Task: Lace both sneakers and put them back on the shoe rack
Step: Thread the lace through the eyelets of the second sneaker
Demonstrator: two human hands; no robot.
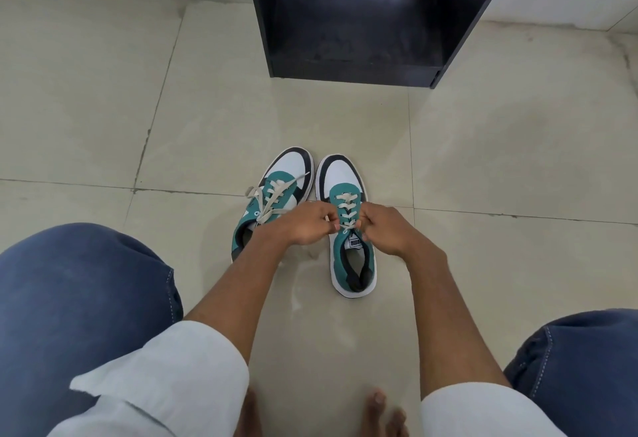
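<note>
Two teal, white and black sneakers stand side by side on the tiled floor, toes pointing away from me. The right sneaker (347, 181) has its cream lace (346, 210) crossed up through the eyelets. My left hand (305, 222) and my right hand (385, 229) each pinch one end of that lace at the top of the tongue. The left sneaker (286, 167) has a loose cream lace (267, 200) lying slack across it, and my left wrist hides its heel part. A black shoe rack (362, 67) stands beyond the sneakers, its bottom shelf bare.
Beige floor tiles (103, 108) spread all around. My knees in blue jeans (76, 298) flank the view at lower left and lower right, with bare toes at the bottom edge. A pale wall base runs along the top.
</note>
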